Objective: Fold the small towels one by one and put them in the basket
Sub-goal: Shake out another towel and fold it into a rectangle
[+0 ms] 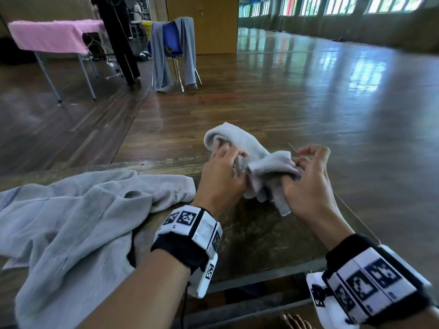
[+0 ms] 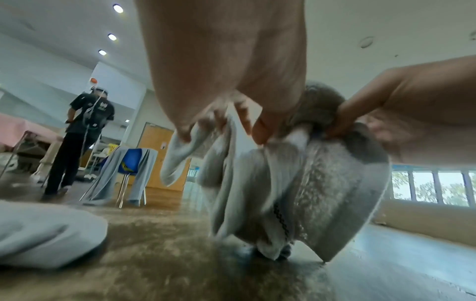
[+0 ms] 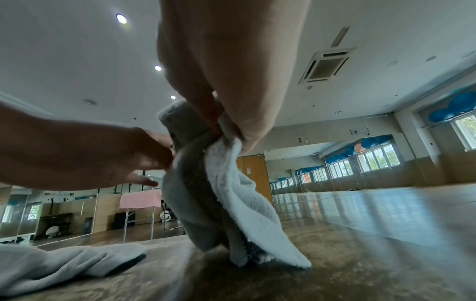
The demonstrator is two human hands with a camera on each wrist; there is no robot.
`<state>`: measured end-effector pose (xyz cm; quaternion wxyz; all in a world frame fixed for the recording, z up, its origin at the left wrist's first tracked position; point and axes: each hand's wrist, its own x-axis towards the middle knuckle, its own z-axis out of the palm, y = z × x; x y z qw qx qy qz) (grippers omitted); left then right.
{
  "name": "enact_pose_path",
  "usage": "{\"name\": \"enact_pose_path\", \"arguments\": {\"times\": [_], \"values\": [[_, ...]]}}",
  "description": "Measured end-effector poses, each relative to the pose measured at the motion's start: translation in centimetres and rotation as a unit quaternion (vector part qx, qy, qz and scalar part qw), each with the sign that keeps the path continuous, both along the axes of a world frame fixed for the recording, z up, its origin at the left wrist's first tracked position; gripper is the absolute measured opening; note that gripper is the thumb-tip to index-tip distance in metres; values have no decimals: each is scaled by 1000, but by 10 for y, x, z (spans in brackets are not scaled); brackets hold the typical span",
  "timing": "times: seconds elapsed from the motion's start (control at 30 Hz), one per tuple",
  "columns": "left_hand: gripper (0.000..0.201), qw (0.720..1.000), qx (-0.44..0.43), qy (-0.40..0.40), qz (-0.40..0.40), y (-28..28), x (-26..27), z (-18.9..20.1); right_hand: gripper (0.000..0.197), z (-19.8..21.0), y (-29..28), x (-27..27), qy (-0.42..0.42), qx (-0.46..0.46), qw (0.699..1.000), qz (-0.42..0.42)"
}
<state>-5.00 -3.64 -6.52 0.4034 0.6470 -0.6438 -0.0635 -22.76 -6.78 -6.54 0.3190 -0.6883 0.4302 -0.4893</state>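
Observation:
A small grey towel (image 1: pixel 251 153) is bunched up and lifted over the table, its lower folds touching the tabletop (image 2: pixel 304 203). My left hand (image 1: pixel 223 172) pinches its left part with curled fingers (image 2: pixel 219 120). My right hand (image 1: pixel 306 176) grips the right part between thumb and fingers (image 3: pixel 213 114), the cloth (image 3: pixel 239 195) hanging below them. No basket shows in any view.
A larger grey towel (image 1: pixel 71 222) lies crumpled on the table (image 1: pixel 256 236) at my left. Beyond the table is wooden floor, a blue chair (image 1: pixel 172 41) draped with grey cloth, a pink-covered table (image 1: pixel 50 35) and a standing person (image 2: pixel 82 130).

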Motion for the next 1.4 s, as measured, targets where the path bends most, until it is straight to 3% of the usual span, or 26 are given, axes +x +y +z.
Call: {"name": "enact_pose_path", "arguments": {"times": [0.07, 0.13, 0.27, 0.4, 0.5, 0.63, 0.77, 0.87, 0.93, 1.03, 1.13, 1.2, 1.3, 1.4], "values": [[37, 996, 86, -17, 10, 1, -1, -2, 50, -3, -1, 0, 9, 15, 1000, 6], [40, 995, 95, 18, 3, 3, -2, -1, 43, -5, -1, -1, 27, 29, 999, 3], [45, 981, 100, 110, -122, 12, -9, 8, 21, -3, 1, 1, 67, 11, 997, 21], [37, 956, 132, 182, -186, 21, -9, 11, 23, -1, 3, 3, 75, -2, 996, 40], [20, 969, 95, 163, -160, 22, -2, 11, 15, -2, 1, 3, 82, 1, 996, 25], [25, 983, -14, 176, -45, 23, 10, 13, 9, -2, -1, 4, 105, -21, 994, -3], [26, 965, 44, 255, 51, 19, 28, 14, 7, -4, -4, 4, 135, -4, 990, -30], [28, 981, 72, 137, 115, 24, 35, 10, 5, -3, -3, 7, 121, -20, 992, -30], [37, 988, -2, 87, 125, 29, 32, 14, 4, -2, 0, 10, 117, -25, 993, -20], [50, 996, -60, 70, 6, 33, 23, 19, 4, 0, 5, 15, 122, -44, 991, 5], [47, 996, 30, -46, -74, 37, 12, 12, 7, 3, 12, 24, 92, -47, 992, 75], [31, 992, 52, -101, -59, 36, 14, 5, 8, 5, 16, 27, 79, -63, 990, 98], [7, 999, 42, -24, 13, 32, 28, 6, 12, 5, 11, 24, 99, -69, 988, 101], [16, 997, -11, 37, 65, 34, 43, 10, 11, -1, 2, 14, 192, -28, 977, 84]]}}
